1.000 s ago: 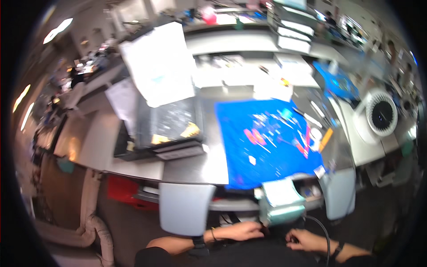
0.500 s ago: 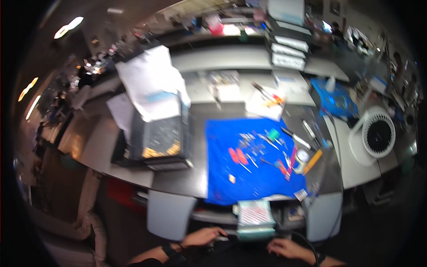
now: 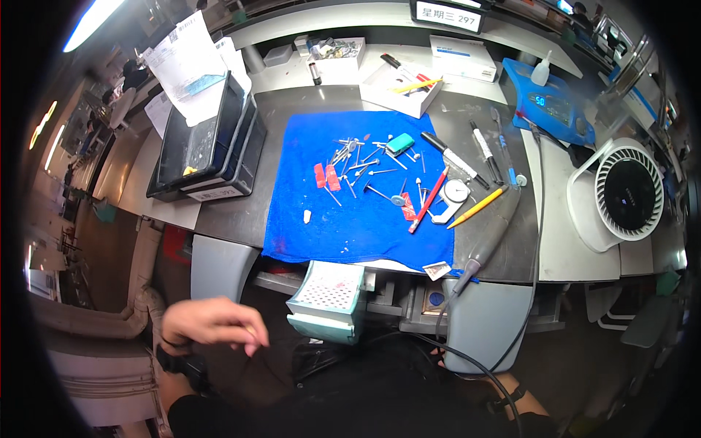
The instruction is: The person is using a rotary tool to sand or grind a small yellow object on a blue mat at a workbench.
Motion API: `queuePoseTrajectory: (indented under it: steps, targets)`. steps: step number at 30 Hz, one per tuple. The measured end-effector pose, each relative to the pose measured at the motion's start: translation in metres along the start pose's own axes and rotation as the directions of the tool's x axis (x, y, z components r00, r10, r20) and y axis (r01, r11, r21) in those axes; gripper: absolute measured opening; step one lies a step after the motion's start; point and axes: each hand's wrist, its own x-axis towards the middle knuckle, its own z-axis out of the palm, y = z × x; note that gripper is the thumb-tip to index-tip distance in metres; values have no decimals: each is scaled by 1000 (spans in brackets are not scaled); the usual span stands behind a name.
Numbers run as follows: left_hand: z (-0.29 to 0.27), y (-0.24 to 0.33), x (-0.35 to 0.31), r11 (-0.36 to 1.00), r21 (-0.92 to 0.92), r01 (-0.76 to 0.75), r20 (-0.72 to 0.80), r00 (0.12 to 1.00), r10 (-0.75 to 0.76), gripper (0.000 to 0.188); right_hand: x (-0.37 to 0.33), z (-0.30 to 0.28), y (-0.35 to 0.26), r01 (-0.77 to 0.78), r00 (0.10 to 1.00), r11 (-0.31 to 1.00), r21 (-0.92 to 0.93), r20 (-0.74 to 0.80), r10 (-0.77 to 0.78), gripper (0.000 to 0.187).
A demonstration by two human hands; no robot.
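My left hand [image 3: 215, 323] is raised left of the bench drawer, fingers bent and fingertips close together; anything between them is too small to make out. My right hand [image 3: 439, 357] is mostly hidden behind the right grey armrest pad [image 3: 485, 321], with only some fingertips showing. Nearest my left hand is a teal box [image 3: 328, 330] with a dotted white top, at the bench's front edge. Beyond lies a blue cloth [image 3: 310, 237] bearing several thin metal rotary bits [image 3: 376, 193], red tags [image 3: 331, 177], a teal block [image 3: 400, 143], a red pencil [image 3: 429, 198] and a dial gauge [image 3: 457, 191].
Black bins [image 3: 197, 150] with papers stand left. A grey handpiece [image 3: 491, 237] trails a cable past the right pad. Markers [image 3: 456, 160] and a yellow pencil [image 3: 476, 208] lie right of the cloth. Behind are a white fan [image 3: 595, 197], a blue control unit [image 3: 548, 106] and white boxes [image 3: 464, 58].
My view has turned, so the bench sits higher and further left. My left hand has moved left and up from beside the teal box. My right hand has gone behind the grey pad.
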Motion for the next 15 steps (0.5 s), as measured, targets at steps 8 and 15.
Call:
queuePoseTrajectory:
  steps: [8, 15]
  targets:
    - [-29, 47, 54, 942, 194, -275, -636, 695, 334, 18, -85, 28, -47, 207, 978, 187, -960, 211, -3, 27]
    - [-33, 36, 120, 839, 91, -537, -357, 769, 530, 32, -168, 114, -104, 486, 767, 327, -810, 216, -604, 19]
